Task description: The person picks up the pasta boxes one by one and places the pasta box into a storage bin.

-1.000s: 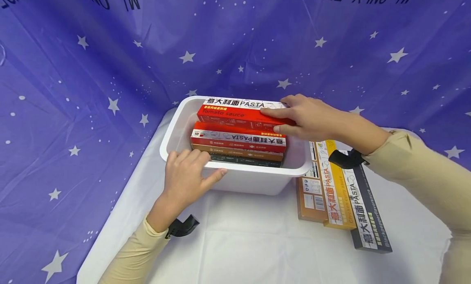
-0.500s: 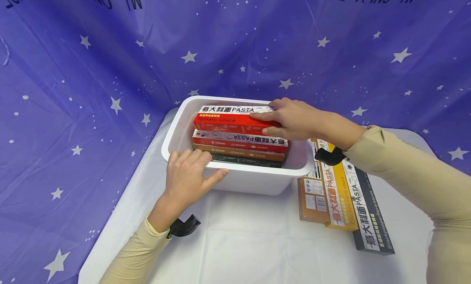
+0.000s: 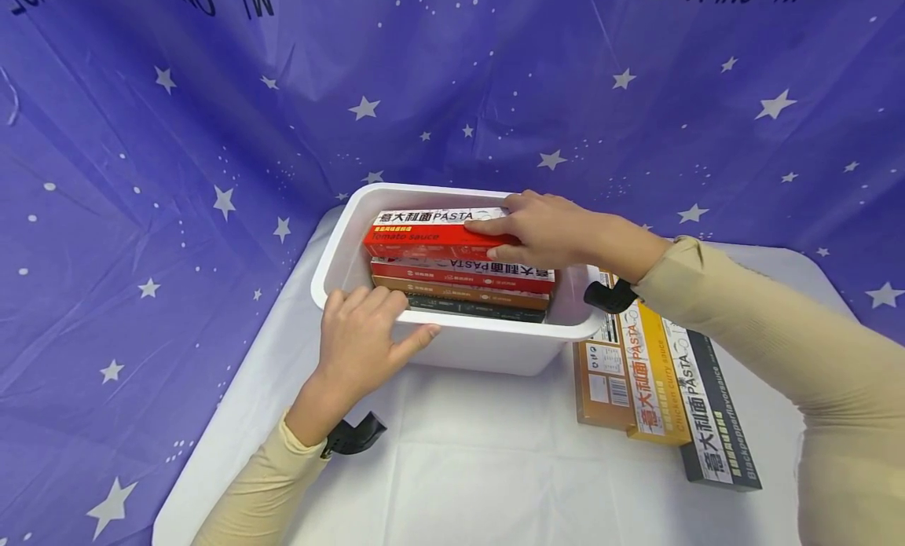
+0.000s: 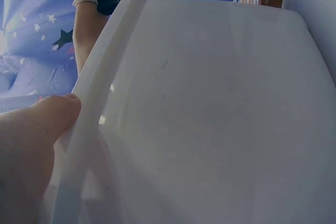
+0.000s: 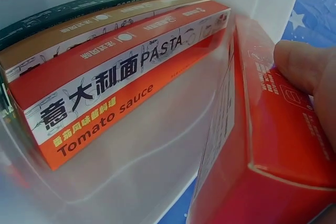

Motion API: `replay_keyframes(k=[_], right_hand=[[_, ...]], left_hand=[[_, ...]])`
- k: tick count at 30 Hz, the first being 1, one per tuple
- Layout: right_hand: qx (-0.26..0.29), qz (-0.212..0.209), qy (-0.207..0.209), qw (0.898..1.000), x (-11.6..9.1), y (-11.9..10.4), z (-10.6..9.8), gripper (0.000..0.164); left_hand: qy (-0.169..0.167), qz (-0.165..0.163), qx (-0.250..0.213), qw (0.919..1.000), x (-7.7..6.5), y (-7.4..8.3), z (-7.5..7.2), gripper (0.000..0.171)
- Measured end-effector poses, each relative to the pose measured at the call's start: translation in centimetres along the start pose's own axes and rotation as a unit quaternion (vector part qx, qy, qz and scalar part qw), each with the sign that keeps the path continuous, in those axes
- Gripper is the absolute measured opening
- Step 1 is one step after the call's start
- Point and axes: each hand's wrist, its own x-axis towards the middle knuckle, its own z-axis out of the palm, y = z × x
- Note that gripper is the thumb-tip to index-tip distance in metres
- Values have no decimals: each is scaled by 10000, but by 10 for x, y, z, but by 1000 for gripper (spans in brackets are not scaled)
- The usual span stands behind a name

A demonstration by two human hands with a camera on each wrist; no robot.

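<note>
A white plastic bin (image 3: 467, 348) stands on the table, and my left hand (image 3: 360, 334) grips its near rim at the left, thumb outside. In the left wrist view, the thumb lies against the bin's rim (image 4: 100, 77). My right hand (image 3: 547, 230) holds a red tomato sauce pasta box (image 3: 417, 238) by its right part, inside the bin's upper opening. In front of it, a second red pasta box (image 5: 121, 66), a brown box (image 5: 94, 27) and a dark green box (image 5: 94, 11) stand on edge side by side in the bin. The held box's underside is hidden in the head view.
Right of the bin, a brown box (image 3: 601, 389), a yellow chicken curry box (image 3: 654, 373) and a dark black pepper box (image 3: 717, 420) lie side by side on the white table (image 3: 481, 467). A purple starry cloth (image 3: 438, 82) hangs behind.
My right hand has moved left and slightly toward me with the red pasta box, lowering it into the bin's opening. My left hand stays on the rim.
</note>
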Motion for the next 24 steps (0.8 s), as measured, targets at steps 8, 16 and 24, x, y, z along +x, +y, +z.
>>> replay_keyframes(k=[8, 16, 24], right_hand=[[36, -155, 19, 9999, 10, -1, 3, 59], [139, -157, 0, 9998, 15, 2, 7, 59], [294, -198, -38, 9994, 18, 5, 9, 60]], left_hand=[[-17, 9, -37, 10000, 0, 0, 1, 86], [-54, -6, -15, 10000, 0, 0, 1, 87], [-112, -86, 11, 9999, 0, 1, 0, 88]])
